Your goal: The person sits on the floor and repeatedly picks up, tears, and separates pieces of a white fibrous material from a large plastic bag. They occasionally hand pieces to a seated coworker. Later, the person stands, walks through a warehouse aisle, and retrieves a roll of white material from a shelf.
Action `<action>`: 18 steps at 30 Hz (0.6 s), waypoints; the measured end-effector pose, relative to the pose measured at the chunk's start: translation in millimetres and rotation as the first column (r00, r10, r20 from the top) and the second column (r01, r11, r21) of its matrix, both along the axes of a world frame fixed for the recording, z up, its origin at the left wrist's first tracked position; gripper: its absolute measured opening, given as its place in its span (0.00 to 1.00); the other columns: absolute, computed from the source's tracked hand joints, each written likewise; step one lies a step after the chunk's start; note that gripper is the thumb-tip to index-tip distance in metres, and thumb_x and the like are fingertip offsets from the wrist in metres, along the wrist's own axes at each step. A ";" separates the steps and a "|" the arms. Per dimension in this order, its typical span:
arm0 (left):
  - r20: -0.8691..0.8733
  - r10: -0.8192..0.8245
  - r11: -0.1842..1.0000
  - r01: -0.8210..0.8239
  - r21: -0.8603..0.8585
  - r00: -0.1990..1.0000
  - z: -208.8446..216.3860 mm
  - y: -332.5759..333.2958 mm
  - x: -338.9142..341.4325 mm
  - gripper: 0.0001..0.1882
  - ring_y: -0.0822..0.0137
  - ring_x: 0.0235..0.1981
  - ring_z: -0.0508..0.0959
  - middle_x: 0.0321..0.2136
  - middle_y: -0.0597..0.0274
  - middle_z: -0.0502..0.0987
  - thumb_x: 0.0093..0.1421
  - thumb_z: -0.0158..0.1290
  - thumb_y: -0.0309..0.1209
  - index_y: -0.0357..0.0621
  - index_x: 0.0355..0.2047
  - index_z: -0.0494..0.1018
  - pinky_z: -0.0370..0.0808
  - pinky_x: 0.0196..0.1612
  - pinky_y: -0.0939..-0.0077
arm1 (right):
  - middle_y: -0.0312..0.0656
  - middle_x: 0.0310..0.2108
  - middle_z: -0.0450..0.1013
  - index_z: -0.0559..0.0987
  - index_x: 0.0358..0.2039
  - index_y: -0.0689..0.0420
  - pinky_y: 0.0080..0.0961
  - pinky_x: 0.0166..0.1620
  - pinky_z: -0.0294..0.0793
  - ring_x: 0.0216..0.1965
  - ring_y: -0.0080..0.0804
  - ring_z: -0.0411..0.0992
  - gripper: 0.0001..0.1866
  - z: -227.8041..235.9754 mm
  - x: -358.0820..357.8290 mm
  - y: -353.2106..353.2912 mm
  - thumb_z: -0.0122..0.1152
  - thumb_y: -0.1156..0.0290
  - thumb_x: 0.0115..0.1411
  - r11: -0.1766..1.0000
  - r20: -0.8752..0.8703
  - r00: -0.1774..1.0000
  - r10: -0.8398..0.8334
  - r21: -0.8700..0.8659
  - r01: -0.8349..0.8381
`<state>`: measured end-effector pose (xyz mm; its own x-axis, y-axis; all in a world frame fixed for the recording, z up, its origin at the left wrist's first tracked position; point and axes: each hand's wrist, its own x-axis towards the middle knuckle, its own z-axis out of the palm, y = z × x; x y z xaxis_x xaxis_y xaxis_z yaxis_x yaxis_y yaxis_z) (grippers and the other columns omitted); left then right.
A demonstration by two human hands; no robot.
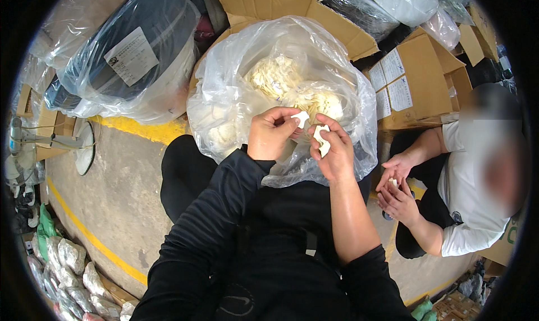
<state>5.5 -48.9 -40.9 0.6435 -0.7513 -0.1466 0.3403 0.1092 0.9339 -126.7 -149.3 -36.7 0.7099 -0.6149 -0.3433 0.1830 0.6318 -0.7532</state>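
Note:
My left hand (270, 134) pinches a small white piece (301, 119) between thumb and fingertips. Close beside it, my right hand (335, 152) grips another small cream-white piece (322, 140) with an irregular edge; the exact kind of both pieces cannot be made out. Both hands hover over a large clear plastic bag (219, 68) that lines an open cardboard box. Inside this liner lie clear bags of cream-coloured pieces (273, 77), with more cream pieces (318, 103) just beyond my right hand. A paler bundle (223, 134) lies at the liner's left.
At the right a seated co-worker (466, 169) holds a small pale piece (393, 182) in both hands. Behind stands a labelled cardboard box (415, 79). A plastic-wrapped dark bin (135, 46) is at far left. Several filled clear bags (73, 265) lie at lower left.

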 end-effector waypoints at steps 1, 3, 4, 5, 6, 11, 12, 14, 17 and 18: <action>0.012 0.005 1.000 -0.005 0.027 1.000 0.7 0.2 -0.1 0.11 0.72 0.28 0.81 0.29 0.59 0.80 0.60 0.55 0.22 0.31 0.43 0.76 0.79 0.32 0.80 | 0.45 0.35 0.74 0.71 0.51 0.60 0.18 0.21 0.65 0.24 0.23 0.67 0.15 -1.3 0.2 0.4 0.51 0.75 0.64 1.000 -0.021 1.000 -0.002 -0.021 0.002; 0.036 0.009 0.998 -0.011 0.064 0.999 2.0 1.2 0.3 0.12 0.70 0.28 0.82 0.30 0.58 0.80 0.60 0.54 0.22 0.31 0.44 0.75 0.79 0.31 0.80 | 0.46 0.35 0.75 0.71 0.51 0.60 0.18 0.21 0.65 0.23 0.22 0.67 0.14 -3.6 0.8 1.5 0.52 0.73 0.65 0.998 0.025 1.000 -0.001 -0.062 0.002; 0.032 0.006 0.998 -0.008 0.066 0.999 2.5 1.6 0.6 0.12 0.69 0.29 0.82 0.31 0.57 0.80 0.61 0.54 0.22 0.31 0.45 0.74 0.79 0.31 0.79 | 0.46 0.35 0.75 0.71 0.50 0.59 0.17 0.21 0.65 0.23 0.22 0.67 0.13 -4.7 1.5 2.1 0.53 0.72 0.66 0.997 0.040 0.999 0.000 -0.079 0.004; 0.025 0.002 0.997 -0.004 0.075 1.000 2.9 2.0 0.9 0.13 0.68 0.29 0.82 0.32 0.56 0.80 0.61 0.53 0.22 0.30 0.47 0.73 0.80 0.31 0.78 | 0.46 0.35 0.75 0.71 0.50 0.59 0.17 0.21 0.65 0.22 0.22 0.67 0.13 -5.6 2.2 2.6 0.53 0.71 0.66 0.996 0.038 0.999 -0.004 -0.093 0.008; 0.016 0.003 0.997 -0.004 0.083 1.000 3.0 2.2 0.9 0.14 0.66 0.29 0.82 0.33 0.55 0.80 0.62 0.53 0.22 0.30 0.48 0.72 0.80 0.31 0.77 | 0.46 0.35 0.76 0.71 0.50 0.59 0.17 0.21 0.65 0.22 0.22 0.67 0.14 -6.5 3.3 3.0 0.53 0.69 0.67 0.994 0.035 0.999 -0.009 -0.107 0.012; -0.029 -0.003 0.999 0.004 0.042 1.000 1.0 2.1 0.2 0.14 0.66 0.30 0.82 0.32 0.55 0.79 0.62 0.52 0.21 0.30 0.48 0.72 0.81 0.31 0.76 | 0.45 0.36 0.75 0.71 0.50 0.58 0.18 0.22 0.66 0.23 0.23 0.69 0.14 -8.1 4.4 2.3 0.54 0.68 0.67 0.994 0.069 0.997 -0.029 -0.107 0.036; -0.042 -0.014 1.000 0.015 0.019 0.999 0.4 2.1 0.4 0.14 0.66 0.30 0.82 0.32 0.55 0.79 0.62 0.52 0.21 0.30 0.48 0.72 0.81 0.31 0.76 | 0.44 0.36 0.75 0.71 0.50 0.58 0.19 0.22 0.65 0.23 0.23 0.68 0.14 -8.0 3.8 1.9 0.54 0.68 0.67 0.994 0.067 0.997 -0.035 -0.102 0.041; -0.045 -0.028 0.999 0.029 0.030 0.999 -0.8 1.7 0.9 0.14 0.66 0.30 0.82 0.32 0.56 0.79 0.62 0.53 0.21 0.31 0.48 0.72 0.81 0.32 0.76 | 0.44 0.35 0.75 0.71 0.50 0.58 0.19 0.23 0.65 0.23 0.23 0.68 0.14 -7.4 2.7 1.5 0.54 0.68 0.67 0.994 0.055 0.998 -0.030 -0.102 0.035; -0.054 -0.043 0.999 0.043 -0.003 0.998 -1.8 1.2 1.3 0.14 0.68 0.31 0.81 0.32 0.57 0.79 0.61 0.54 0.21 0.31 0.48 0.73 0.80 0.34 0.75 | 0.43 0.36 0.75 0.71 0.50 0.59 0.19 0.24 0.65 0.23 0.22 0.67 0.14 -6.2 1.9 1.7 0.54 0.68 0.67 0.994 0.052 0.999 -0.013 -0.106 0.018; -0.062 -0.033 0.999 0.033 0.003 0.998 -1.7 0.8 0.8 0.14 0.68 0.31 0.81 0.32 0.58 0.79 0.61 0.54 0.21 0.32 0.47 0.73 0.80 0.34 0.75 | 0.44 0.36 0.75 0.71 0.50 0.60 0.18 0.24 0.65 0.23 0.22 0.67 0.14 -5.8 1.9 1.9 0.54 0.69 0.67 0.995 0.066 0.998 -0.019 -0.100 0.025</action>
